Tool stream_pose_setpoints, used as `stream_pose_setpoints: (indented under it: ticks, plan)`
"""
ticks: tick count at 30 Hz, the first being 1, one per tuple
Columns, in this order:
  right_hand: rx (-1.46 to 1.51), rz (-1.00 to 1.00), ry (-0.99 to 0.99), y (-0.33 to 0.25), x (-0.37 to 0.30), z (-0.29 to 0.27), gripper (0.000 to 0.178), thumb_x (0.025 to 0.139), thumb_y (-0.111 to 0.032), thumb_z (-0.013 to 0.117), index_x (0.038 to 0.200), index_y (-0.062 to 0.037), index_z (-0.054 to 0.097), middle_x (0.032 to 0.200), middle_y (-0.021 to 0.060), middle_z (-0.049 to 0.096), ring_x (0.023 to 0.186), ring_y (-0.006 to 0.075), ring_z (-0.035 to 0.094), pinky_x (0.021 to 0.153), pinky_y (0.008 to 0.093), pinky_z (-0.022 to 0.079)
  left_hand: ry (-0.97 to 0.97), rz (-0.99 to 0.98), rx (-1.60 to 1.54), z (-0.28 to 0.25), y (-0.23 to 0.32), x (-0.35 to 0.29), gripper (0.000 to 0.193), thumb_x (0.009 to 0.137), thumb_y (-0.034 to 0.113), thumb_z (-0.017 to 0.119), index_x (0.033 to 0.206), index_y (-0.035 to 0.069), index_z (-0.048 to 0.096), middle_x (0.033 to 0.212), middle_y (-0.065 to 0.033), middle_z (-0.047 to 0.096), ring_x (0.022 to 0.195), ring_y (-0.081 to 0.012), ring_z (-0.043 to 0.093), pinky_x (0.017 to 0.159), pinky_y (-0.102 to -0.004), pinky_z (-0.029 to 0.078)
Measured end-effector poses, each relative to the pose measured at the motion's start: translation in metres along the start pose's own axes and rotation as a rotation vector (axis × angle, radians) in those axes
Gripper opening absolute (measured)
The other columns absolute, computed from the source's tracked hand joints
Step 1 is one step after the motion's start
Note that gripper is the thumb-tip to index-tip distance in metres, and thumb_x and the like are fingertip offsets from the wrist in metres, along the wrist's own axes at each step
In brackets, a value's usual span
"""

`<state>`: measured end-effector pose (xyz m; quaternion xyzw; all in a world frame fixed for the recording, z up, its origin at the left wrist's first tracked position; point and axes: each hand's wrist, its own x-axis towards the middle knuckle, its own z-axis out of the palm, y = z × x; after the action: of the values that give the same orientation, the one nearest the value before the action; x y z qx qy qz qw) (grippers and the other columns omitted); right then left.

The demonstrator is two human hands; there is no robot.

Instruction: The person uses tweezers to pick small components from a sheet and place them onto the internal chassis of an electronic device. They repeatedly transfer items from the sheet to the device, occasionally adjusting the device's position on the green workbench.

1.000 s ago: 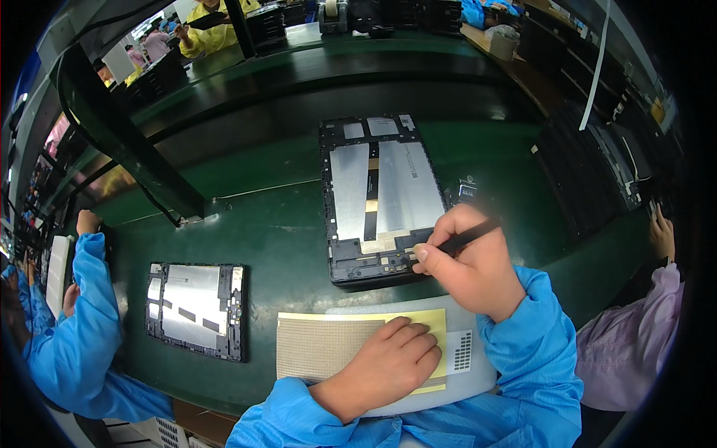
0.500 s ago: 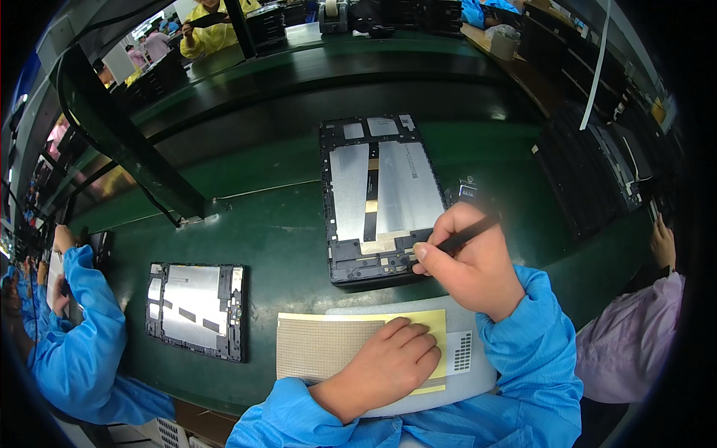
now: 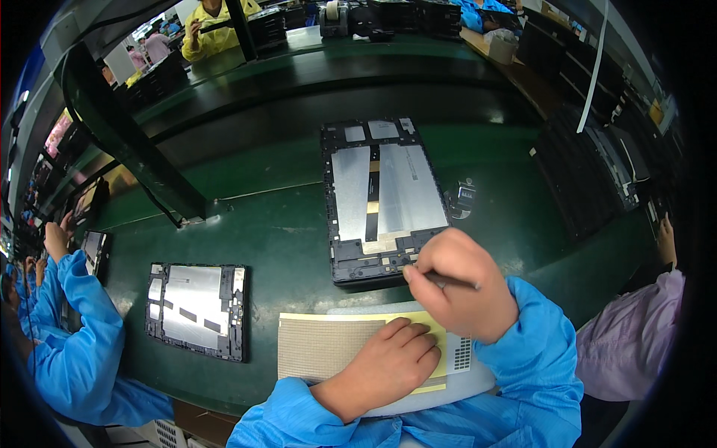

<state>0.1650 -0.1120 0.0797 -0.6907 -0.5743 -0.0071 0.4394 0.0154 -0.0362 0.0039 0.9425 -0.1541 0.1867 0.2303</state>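
While you lean over the green bench [image 3: 284,246], here is how things lie.

Right hand: your right hand [image 3: 459,287], just right of the frame's centre, has its grip closed around a thin dark tool [image 3: 448,281]; the tool's tip points left at the near edge of the open tablet.

Left hand: your left hand [image 3: 392,362], lower centre, lies flat with its fingers [image 3: 414,336] together, pressing on the yellow sheet; it clasps nothing.

Open tablet: the open tablet [image 3: 381,198] lies back-up in the centre of the frame, black frame around two silver plates, its near short edge touching your right hand.

Yellow sheet: the yellow sheet [image 3: 328,347] with its fine dotted pattern lies in the lower centre on a pale tray [image 3: 467,369], just below the open tablet.

Second tablet: a second tablet [image 3: 198,306], also opened, rests lower left on the bench, well apart from both your hands.

Small part: a small dark part [image 3: 463,198] sits just right of the open tablet.

Black post: a slanted black post [image 3: 134,142] crosses the upper left.

Neighbours: a person's blue sleeve [image 3: 75,336] fills the left edge; another person's pale lilac sleeve [image 3: 635,336] shows at the right edge; a person in yellow [image 3: 213,33] stands at the top.
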Motion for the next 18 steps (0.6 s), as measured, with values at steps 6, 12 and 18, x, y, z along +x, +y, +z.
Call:
stream_pose_setpoints:
  ticks: [6,12,18]
  plan:
    - [0.051,-0.035,0.046,0.001,-0.007,0.0,0.011,0.079,-0.001,0.071,0.084,-0.0016,0.061,0.081,0.0104,0.06,0.074,0.029,0.059,0.064,0.0343,0.049,-0.003,-0.005,0.006,0.001,0.0,-0.001,0.02,0.077,0.013,0.06,0.095,0.006,0.065,0.104,-0.0073,0.065,0.105,-0.0252,0.061,0.095,-0.0389,0.047]
    - [0.273,0.241,0.028,0.008,-0.01,-0.001,0.012,0.083,-0.003,0.071,0.087,0.0001,0.06,0.083,0.0092,0.06,0.072,0.015,0.058,0.062,0.0274,0.047,-0.02,-0.001,0.024,0.0,0.0,-0.001,0.02,0.078,0.014,0.059,0.095,0.007,0.065,0.102,-0.0068,0.065,0.105,-0.0246,0.061,0.096,-0.0395,0.046]
    - [0.392,0.329,0.011,0.014,-0.01,-0.001,0.014,0.085,-0.003,0.071,0.089,0.0007,0.059,0.084,0.0074,0.059,0.076,0.0113,0.058,0.065,0.0261,0.049,-0.016,0.008,0.019,0.001,0.0,0.0,0.02,0.078,0.014,0.059,0.095,0.007,0.065,0.101,-0.0066,0.064,0.104,-0.0244,0.061,0.096,-0.0398,0.046]
